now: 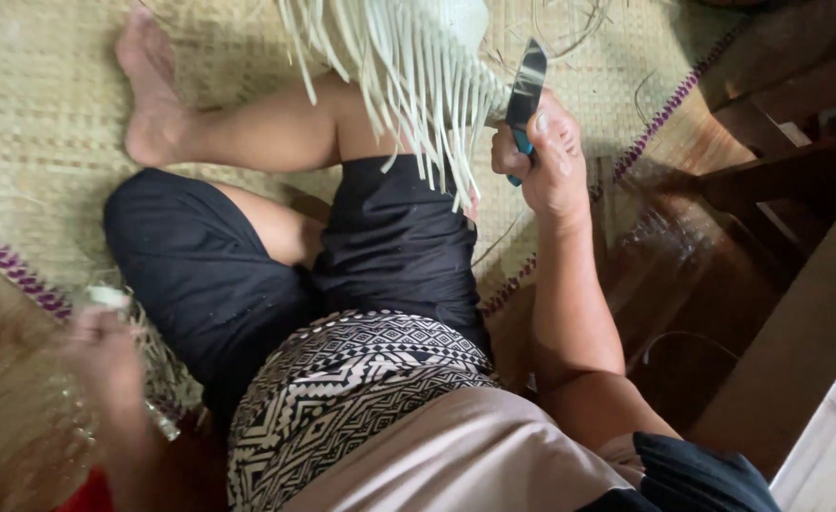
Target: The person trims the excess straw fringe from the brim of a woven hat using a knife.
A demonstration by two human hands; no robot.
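R hand (553, 152) grips blue-handled knife (524, 95), blade up, beside half-woven pale basket (408, 66) w/ loose strip ends untrimmed over knee; L hand (103, 346), blurred, closed on strip bundle (157, 365) by woven mat (39, 114).

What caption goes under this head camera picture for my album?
Sitting on a woven mat, right hand grips a blue-handled knife beside pale straw strips.

Right hand (551, 156) grips a knife (524, 95) beside pale strips (408, 76).
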